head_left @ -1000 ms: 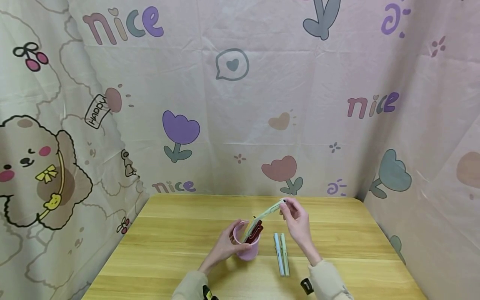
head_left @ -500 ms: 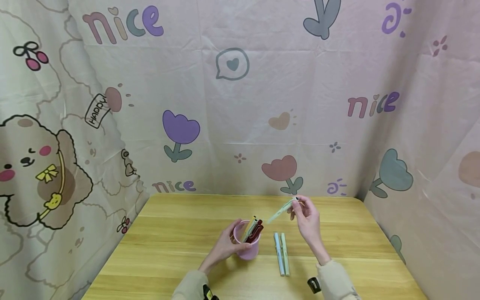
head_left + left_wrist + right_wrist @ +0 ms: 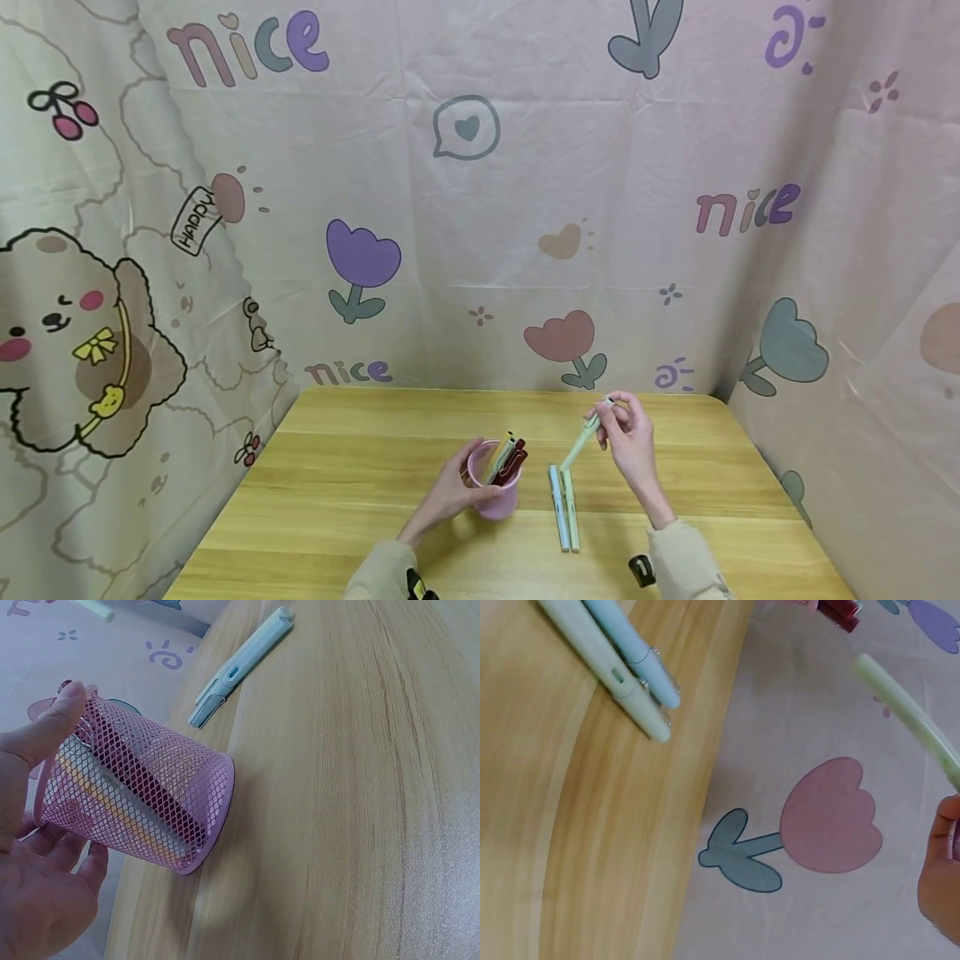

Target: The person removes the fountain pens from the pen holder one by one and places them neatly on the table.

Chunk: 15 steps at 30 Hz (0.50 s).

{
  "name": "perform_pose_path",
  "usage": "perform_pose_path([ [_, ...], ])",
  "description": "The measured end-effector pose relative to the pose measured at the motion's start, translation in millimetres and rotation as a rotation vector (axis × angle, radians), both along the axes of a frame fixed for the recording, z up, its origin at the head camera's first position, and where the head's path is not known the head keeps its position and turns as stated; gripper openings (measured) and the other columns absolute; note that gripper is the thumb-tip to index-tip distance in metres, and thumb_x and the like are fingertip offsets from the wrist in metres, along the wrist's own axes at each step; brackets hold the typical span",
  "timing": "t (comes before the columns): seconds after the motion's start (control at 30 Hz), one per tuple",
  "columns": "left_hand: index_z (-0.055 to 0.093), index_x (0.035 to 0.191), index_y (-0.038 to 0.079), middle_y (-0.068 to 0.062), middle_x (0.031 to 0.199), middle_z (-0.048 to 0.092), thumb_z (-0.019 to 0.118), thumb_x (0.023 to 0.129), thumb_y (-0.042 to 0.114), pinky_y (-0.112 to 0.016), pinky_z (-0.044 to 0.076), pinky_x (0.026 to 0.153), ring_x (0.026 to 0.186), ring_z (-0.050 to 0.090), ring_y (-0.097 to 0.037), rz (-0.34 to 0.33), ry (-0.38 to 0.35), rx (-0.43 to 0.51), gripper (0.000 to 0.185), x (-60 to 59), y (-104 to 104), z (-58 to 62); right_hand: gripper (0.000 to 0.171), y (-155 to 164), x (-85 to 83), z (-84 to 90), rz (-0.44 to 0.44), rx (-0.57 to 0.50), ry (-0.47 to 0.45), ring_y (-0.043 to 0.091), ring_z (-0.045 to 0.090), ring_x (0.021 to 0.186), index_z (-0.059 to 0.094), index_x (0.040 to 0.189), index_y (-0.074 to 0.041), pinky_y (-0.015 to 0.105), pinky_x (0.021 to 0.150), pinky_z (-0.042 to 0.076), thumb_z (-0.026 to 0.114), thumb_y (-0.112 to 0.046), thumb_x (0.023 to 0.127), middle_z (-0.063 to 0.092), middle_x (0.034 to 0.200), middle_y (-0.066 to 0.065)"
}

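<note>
My left hand (image 3: 447,497) (image 3: 37,870) grips a pink mesh pen cup (image 3: 495,492) (image 3: 135,791) standing on the wooden table (image 3: 360,467); a yellow pen and a dark red pen (image 3: 510,457) stick out of it. My right hand (image 3: 628,437) pinches the top end of a pale green pen (image 3: 583,435) (image 3: 911,720), held slanted above the table with its lower tip pointing down toward two pens lying side by side, one light blue (image 3: 556,507) (image 3: 630,649) and one pale green (image 3: 571,508) (image 3: 604,671), just right of the cup.
Printed pink cloth (image 3: 465,208) walls the table on the back, left and right sides. The table's far edge (image 3: 495,392) meets the cloth right behind the hands. Sleeves with wrist cameras (image 3: 641,569) show at the bottom.
My right hand has drawn the pale green pen out of the cup and carried it right, tilting its tip down over the two lying pens. The left hand and cup stayed put.
</note>
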<state>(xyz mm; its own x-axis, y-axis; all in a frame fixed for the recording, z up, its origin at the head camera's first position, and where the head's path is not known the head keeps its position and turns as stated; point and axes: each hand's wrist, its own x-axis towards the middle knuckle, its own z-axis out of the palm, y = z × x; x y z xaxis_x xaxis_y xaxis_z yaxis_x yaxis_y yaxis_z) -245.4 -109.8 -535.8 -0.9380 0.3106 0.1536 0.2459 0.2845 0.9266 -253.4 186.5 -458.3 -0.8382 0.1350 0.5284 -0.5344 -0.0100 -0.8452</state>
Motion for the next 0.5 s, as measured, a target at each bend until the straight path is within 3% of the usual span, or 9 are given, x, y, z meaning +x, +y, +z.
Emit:
perform_pose_path([
  [0.4, 0.031, 0.154, -0.004, -0.030, 0.154, 0.041, 0.088, 0.077, 0.024, -0.061, 0.037, 0.117, 0.140, 0.043, -0.048, 0.003, -0.001, -0.009, 0.100, -0.5, 0, -0.7, 0.023, 10, -0.3, -6.3, -0.071, 0.221, -0.229, 0.001, 0.051, 0.055, 0.062, 0.108, 0.009, 0.018, 0.048, 0.045, 0.072, -0.003, 0.091, 0.071, 0.077, -0.015],
  [0.5, 0.031, 0.154, -0.004, -0.030, 0.154, 0.041, 0.088, 0.077, 0.024, -0.062, 0.037, 0.116, 0.140, 0.043, -0.048, 0.003, 0.002, -0.014, 0.100, -0.1, 0, -0.6, 0.028, 12, -1.4, -8.0, -0.090, 0.270, -0.299, 0.001, 0.053, 0.057, 0.065, 0.110, 0.009, 0.017, 0.052, 0.046, 0.074, -0.007, 0.089, 0.074, 0.078, -0.007],
])
